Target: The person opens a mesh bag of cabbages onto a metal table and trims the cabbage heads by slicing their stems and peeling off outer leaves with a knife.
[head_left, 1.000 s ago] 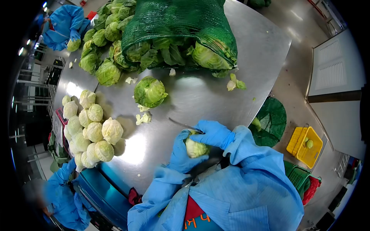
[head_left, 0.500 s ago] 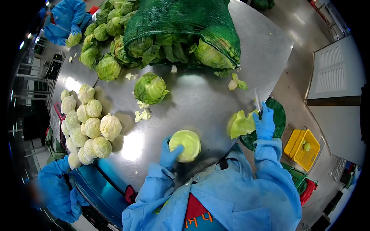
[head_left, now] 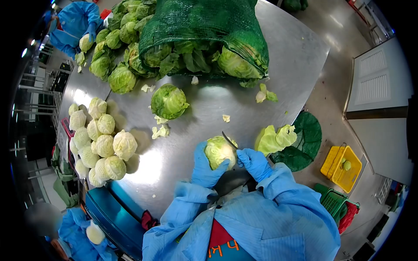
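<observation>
The left hand (head_left: 205, 168) cups a cabbage (head_left: 219, 154) over the table (head_left: 289, 56); the right hand (head_left: 254, 163) grips a knife (head_left: 229, 140) (its curved blade crosses the cabbage), near a loose leaf (head_left: 275, 140).

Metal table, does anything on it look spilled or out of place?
Yes, slightly: pale leaf scraps lie loose beside a lone green cabbage, and a large leaf seems to overhang the metal table instead of lying fully on it.
</observation>
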Available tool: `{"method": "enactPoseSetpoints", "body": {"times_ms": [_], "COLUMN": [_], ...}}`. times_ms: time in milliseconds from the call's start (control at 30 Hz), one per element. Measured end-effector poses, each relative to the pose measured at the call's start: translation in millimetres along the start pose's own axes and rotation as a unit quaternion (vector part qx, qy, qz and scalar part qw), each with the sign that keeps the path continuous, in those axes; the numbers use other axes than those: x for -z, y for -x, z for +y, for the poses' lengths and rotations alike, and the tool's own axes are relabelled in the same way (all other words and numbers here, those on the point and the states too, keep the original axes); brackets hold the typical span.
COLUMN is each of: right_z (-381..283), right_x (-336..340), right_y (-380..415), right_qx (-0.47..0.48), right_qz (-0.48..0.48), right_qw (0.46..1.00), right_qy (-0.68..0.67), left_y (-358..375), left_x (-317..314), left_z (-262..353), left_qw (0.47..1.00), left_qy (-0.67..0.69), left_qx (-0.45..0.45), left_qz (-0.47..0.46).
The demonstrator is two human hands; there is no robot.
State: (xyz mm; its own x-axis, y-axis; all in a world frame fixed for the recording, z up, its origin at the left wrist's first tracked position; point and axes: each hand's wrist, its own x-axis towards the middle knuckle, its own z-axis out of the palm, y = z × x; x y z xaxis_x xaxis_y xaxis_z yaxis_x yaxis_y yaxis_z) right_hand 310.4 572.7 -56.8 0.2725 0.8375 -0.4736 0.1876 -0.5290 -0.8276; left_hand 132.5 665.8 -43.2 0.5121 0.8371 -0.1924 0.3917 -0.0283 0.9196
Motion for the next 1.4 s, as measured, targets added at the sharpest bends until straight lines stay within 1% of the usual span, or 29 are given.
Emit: {"method": "enactPoseSetpoints", "body": {"times_ms": [67,100,167,200,267,300,367,400,467,500,567,633,667,733,767,800,833,867,900,933,967,1000,1100,1133,1167,1267,1367,1400], "right_z": [-1.3,-2.1,-14.9,-23.0,-41.2,-47.9,-51.7,-52.1,-52.9,-53.1,-50.5,-49.4,-48.6,-45.0,-45.8,-47.9,-45.7,-36.0,-28.6,-18.9,-5.8,21.8,10.5,-1.4,-5.6,-8.7,-1.6,-1.1], "right_x": [4.2,5.9,11.0,13.3,16.9,17.9,15.1,14.2,13.1,11.9,10.2,9.5,12.6,25.0,35.4,48.7,59.1,61.8,62.4,60.8,59.1,53.0,27.7,20.1,13.3,2.5,10.7,14.7], "right_y": [0.1,0.4,2.2,1.7,-7.2,-13.5,-30.4,-35.9,-39.8,-41.6,-37.5,-29.7,-27.5,-21.3,-15.1,-7.0,-1.3,6.7,5.7,3.2,-0.4,-6.9,7.7,11.0,9.5,3.2,-16.9,-22.0], "right_qx": [-0.002,-0.003,0.027,0.043,0.128,0.171,0.203,0.22,0.203,0.194,0.168,0.132,0.125,0.111,0.115,0.118,0.119,0.111,0.029,-0.053,-0.135,-0.039,0.033,0.1,0.115,0.151,0.156,0.174], "right_qz": [-0.003,-0.005,0.038,0.059,0.055,0.055,-0.004,-0.034,-0.064,-0.081,-0.059,-0.031,-0.056,-0.102,-0.181,-0.257,-0.331,-0.28,-0.191,-0.097,-0.001,0.071,0.018,0.009,-0.004,-0.044,-0.137,-0.158], "right_qw": [1.0,1.0,0.998,0.995,0.989,0.982,0.976,0.97,0.972,0.972,0.983,0.99,0.99,0.987,0.976,0.954,0.92,0.923,0.962,0.983,0.986,0.962,0.996,0.987,0.984,0.972,0.971,0.963], "right_qy": [-0.008,-0.012,0.041,0.067,0.056,0.05,0.08,0.096,0.102,0.106,0.04,-0.044,-0.012,0.049,-0.026,-0.1,-0.173,-0.238,-0.194,-0.146,-0.094,0.26,0.075,0.126,0.136,0.175,0.122,0.133], "left_y": [-4.1,-2.7,2.2,2.1,-0.2,-2.5,-8.2,-10.4,-12.9,-12.2,-10.3,-10.8,-10.9,-13.3,-14.3,-14.4,-14.1,-12.7,-9.1,-4.4,-0.4,2.2,3.7,2.9,-0.5,0.1,-1.0,-1.2], "left_x": [-0.1,-1.8,-4.3,-4.2,-4.8,-5.6,-6.4,-7.6,-10.9,-11.1,-11.3,-10.6,-9.8,-8.8,-7.3,-2.4,4.3,8.3,9.3,9.9,9.6,7.9,5.2,6.6,6.4,4.4,1.0,-0.4], "left_z": [16.8,6.1,-24.0,-16.8,5.8,7.9,10.9,10.1,5.5,6.9,12.0,13.8,13.8,2.8,-1.6,-1.9,-0.6,1.3,4.1,7.5,9.2,4.6,-8.1,-6.6,-5.1,-14.0,-22.2,-22.5], "left_qw": [0.995,1.0,0.991,0.99,0.987,0.99,0.994,0.989,0.974,0.969,0.956,0.956,0.956,0.977,0.984,0.989,0.993,0.996,0.999,0.999,0.995,0.997,0.999,0.997,0.993,0.993,0.999,0.999], "left_qy": [0.091,0.023,-0.114,-0.121,-0.136,-0.121,-0.09,-0.131,-0.212,-0.23,-0.263,-0.266,-0.268,-0.188,-0.147,-0.124,-0.1,-0.076,-0.025,0.027,0.079,0.053,-0.037,-0.075,-0.113,-0.12,-0.046,-0.05], "left_qx": [0.039,0.004,-0.067,-0.072,-0.083,-0.072,-0.053,-0.062,-0.075,-0.092,-0.123,-0.119,-0.116,-0.102,-0.095,-0.077,-0.058,-0.038,-0.013,0.012,0.036,0.023,-0.01,-0.014,-0.023,-0.012,0.005,0.006], "left_qz": [-0.009,0.004,0.03,0.029,0.025,0.013,-0.013,-0.018,-0.024,-0.007,0.027,0.023,0.021,0.015,0.012,-0.003,-0.017,-0.03,-0.036,-0.042,-0.048,-0.041,-0.021,-0.02,-0.018,-0.015,0.011,0.013]}}
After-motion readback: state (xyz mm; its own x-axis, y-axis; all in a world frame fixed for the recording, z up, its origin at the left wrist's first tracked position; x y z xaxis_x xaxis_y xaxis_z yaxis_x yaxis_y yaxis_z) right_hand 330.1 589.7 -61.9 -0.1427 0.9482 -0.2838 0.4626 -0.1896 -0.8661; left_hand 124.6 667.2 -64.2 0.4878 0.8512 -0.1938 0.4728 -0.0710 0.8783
